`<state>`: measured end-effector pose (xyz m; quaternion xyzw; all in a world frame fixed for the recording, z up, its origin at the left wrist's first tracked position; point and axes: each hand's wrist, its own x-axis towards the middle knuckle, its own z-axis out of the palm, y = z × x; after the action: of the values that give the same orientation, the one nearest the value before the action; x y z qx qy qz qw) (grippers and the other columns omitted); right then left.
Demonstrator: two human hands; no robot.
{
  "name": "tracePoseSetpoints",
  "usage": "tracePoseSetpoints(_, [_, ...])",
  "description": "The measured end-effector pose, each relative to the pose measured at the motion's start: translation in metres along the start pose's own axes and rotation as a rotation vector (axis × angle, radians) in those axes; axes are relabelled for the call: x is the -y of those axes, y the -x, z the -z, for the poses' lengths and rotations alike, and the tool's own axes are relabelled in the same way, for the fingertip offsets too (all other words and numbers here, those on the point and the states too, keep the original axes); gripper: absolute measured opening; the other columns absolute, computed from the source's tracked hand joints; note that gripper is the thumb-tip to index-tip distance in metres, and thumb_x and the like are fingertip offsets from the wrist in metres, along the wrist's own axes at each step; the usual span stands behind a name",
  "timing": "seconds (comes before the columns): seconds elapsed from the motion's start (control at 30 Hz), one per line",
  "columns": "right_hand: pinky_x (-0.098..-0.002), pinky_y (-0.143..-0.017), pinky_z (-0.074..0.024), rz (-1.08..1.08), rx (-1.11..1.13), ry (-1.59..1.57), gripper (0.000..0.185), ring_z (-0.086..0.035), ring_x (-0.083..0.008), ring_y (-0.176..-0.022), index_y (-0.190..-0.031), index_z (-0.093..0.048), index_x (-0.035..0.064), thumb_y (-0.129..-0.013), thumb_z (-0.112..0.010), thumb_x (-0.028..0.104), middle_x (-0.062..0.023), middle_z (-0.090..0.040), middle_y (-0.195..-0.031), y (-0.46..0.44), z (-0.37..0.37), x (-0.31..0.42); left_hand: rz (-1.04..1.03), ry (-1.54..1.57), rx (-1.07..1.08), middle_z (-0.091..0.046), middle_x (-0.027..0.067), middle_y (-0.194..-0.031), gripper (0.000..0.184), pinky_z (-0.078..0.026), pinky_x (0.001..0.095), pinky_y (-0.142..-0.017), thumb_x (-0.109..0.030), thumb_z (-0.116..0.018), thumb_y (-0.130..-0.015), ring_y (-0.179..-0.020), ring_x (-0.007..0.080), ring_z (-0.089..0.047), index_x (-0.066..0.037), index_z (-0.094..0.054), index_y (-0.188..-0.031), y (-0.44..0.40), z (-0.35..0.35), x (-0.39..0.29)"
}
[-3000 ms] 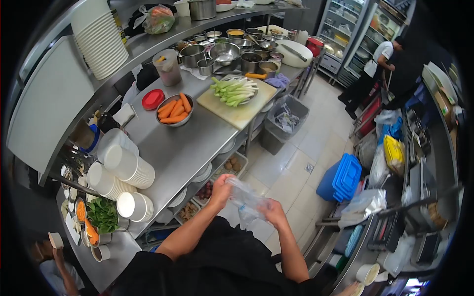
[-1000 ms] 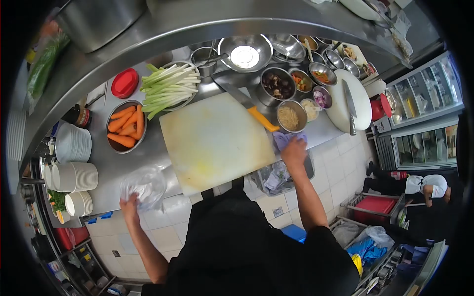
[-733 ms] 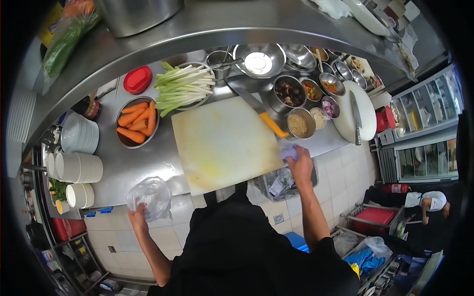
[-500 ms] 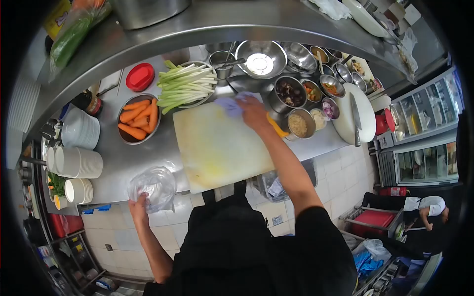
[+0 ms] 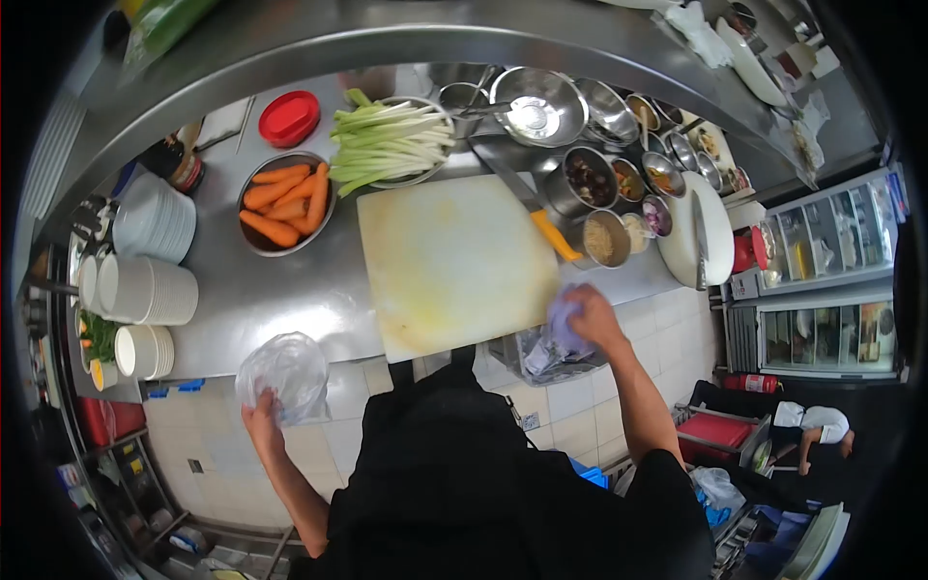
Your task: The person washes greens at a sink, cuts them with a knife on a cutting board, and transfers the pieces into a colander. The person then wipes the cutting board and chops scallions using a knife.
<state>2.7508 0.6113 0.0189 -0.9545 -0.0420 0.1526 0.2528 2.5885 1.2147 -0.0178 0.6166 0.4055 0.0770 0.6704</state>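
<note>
My left hand [image 5: 262, 418] grips the edge of a clear plastic bag [image 5: 290, 372] at the counter's front edge. Bunched in my right hand [image 5: 592, 314] is a purple cloth [image 5: 565, 324], just off the near right corner of the white cutting board [image 5: 454, 261]. Below that hand sits an open bin [image 5: 527, 362] with crumpled material inside. A knife with a yellow handle [image 5: 556, 239] lies along the board's right side. Left of the board, a metal bowl holds carrots [image 5: 287, 205]; behind it, spring onions [image 5: 391, 145] fill another bowl.
Metal bowls of ingredients [image 5: 592, 177] crowd the right side. A second knife [image 5: 700, 237] rests on a round white board [image 5: 717, 232]. Stacked white bowls [image 5: 145, 288] stand left, with a red container [image 5: 289, 118] at the back. A steel shelf [image 5: 387, 53] spans overhead. Another person [image 5: 822, 425] is far right.
My right hand has moved with the purple cloth from the board's far right corner toward me, over the bin. My left hand still holds the bag. The view has shifted slightly.
</note>
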Motion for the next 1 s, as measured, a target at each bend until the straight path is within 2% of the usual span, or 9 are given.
tracePoseSetpoints(0.1, [-0.0449, -0.101, -0.0388, 0.13, -0.485, 0.018, 0.04, -0.049, -0.0409, -0.117, -0.115, -0.059, 0.0023, -0.077, -0.059, 0.015, -0.0262, -0.055, -0.117, -0.062, -0.068, 0.001, -0.048, 0.006, -0.024, -0.063, 0.0052, -0.093, 0.037, -0.045, 0.026, -0.067, -0.009, -0.062, -0.082, -0.081, 0.0132, -0.059, -0.001, -0.058, -0.118, -0.009, -0.011, -0.016])
tracePoseSetpoints(0.17, [-0.0494, -0.104, -0.0341, -0.136, -0.466, 0.226, 0.047, -0.044, -0.0457, -0.12, -0.122, -0.052, -0.0028, -0.081, -0.057, 0.019, -0.0297, -0.053, -0.12, -0.07, -0.121, 0.062, -0.082, 0.034, -0.02, -0.064, 0.0051, -0.093, 0.036, -0.045, 0.026, -0.067, -0.01, -0.062, -0.082, -0.08, 0.0129, -0.058, -0.001, -0.058, -0.117, -0.011, -0.026, -0.029])
tracePoseSetpoints(0.2, [-0.0527, -0.105, -0.0315, -0.014, -0.568, 0.333, 0.048, -0.043, -0.046, -0.121, -0.122, -0.052, -0.0042, -0.082, -0.057, 0.022, -0.0274, -0.054, -0.121, -0.08, -0.174, 0.068, -0.096, 0.055, -0.02, -0.064, 0.005, -0.093, 0.037, -0.044, 0.0261, -0.067, -0.01, -0.063, -0.082, -0.08, 0.0128, -0.058, -0.001, -0.058, -0.117, -0.01, -0.034, -0.04])
tracePoseSetpoints(0.37, [-0.0466, -0.085, -0.0479, 0.497, -0.006, -0.357, 0.033, -0.054, -0.0411, -0.101, -0.111, -0.06, 0.006, -0.079, -0.059, 0.014, -0.0214, -0.052, -0.11, -0.036, -0.248, 0.246, -0.169, 0.094, 0.016, -0.063, 0.0026, -0.091, 0.025, -0.043, 0.0258, -0.068, -0.007, -0.065, -0.082, -0.08, 0.0111, -0.058, -0.003, -0.059, -0.106, -0.006, -0.049, -0.077])
tracePoseSetpoints(0.53, [-0.0469, -0.092, -0.0444, 0.503, -0.044, -0.325, 0.035, -0.053, -0.0375, -0.108, -0.108, -0.065, 0.01, -0.074, -0.065, 0.016, -0.0191, -0.055, -0.112, -0.098, -0.198, 0.302, -0.317, 0.188, -0.168, -0.062, 0.0038, -0.093, 0.028, -0.043, 0.0258, -0.068, -0.006, -0.065, -0.082, -0.078, 0.0121, -0.057, -0.003, -0.058, -0.109, 0.01, -0.005, -0.098])
tracePoseSetpoints(0.6, [-0.0482, -0.093, -0.0426, 0.7, -0.126, 0.037, 0.036, -0.05, -0.036, -0.112, -0.112, -0.063, 0.0093, -0.076, -0.062, 0.014, -0.0206, -0.055, -0.115, -0.147, -0.181, 0.306, -0.299, 0.198, -0.216, -0.062, 0.0045, -0.094, 0.03, -0.043, 0.0261, -0.068, -0.006, -0.064, -0.082, -0.079, 0.0125, -0.057, -0.002, -0.057, -0.11, 0.014, 0.023, -0.089])
tracePoseSetpoints(0.7, [-0.051, -0.095, -0.0394, 0.804, -0.372, 0.286, 0.037, -0.046, -0.038, -0.116, -0.116, -0.061, 0.0055, -0.079, -0.056, 0.011, -0.0236, -0.052, -0.119, -0.163, -0.252, 0.286, -0.26, 0.196, -0.253, -0.062, 0.0052, -0.096, 0.031, -0.043, 0.0268, -0.068, -0.006, -0.064, -0.081, -0.081, 0.0132, -0.058, -0.002, -0.056, -0.111, 0.022, 0.055, -0.065])
tracePoseSetpoints(0.87, [-0.0558, -0.102, -0.0313, 0.808, -0.08, 0.104, 0.045, -0.036, -0.045, -0.125, -0.123, -0.056, 0.0067, -0.079, -0.053, 0.008, -0.0233, -0.042, -0.133, -0.047, -0.293, 0.302, -0.205, 0.243, -0.351, -0.062, 0.0056, -0.095, 0.033, -0.044, 0.0279, -0.069, -0.007, -0.065, -0.081, -0.083, 0.0144, -0.058, -0.001, -0.056, -0.112, 0.044, 0.08, -0.033])
tracePoseSetpoints(1.0, [-0.0527, -0.102, -0.0319, 0.923, -0.098, -0.029, 0.043, -0.038, -0.0407, -0.125, -0.117, -0.062, 0.0103, -0.074, -0.058, 0.008, -0.0188, -0.049, -0.128, -0.102, -0.312, 0.369, -0.136, 0.329, -0.302, -0.062, 0.0061, -0.096, 0.034, -0.044, 0.0272, -0.068, -0.005, -0.064, -0.082, -0.084, 0.0153, -0.058, 0.0, -0.056, -0.115, 0.039, 0.078, -0.029])
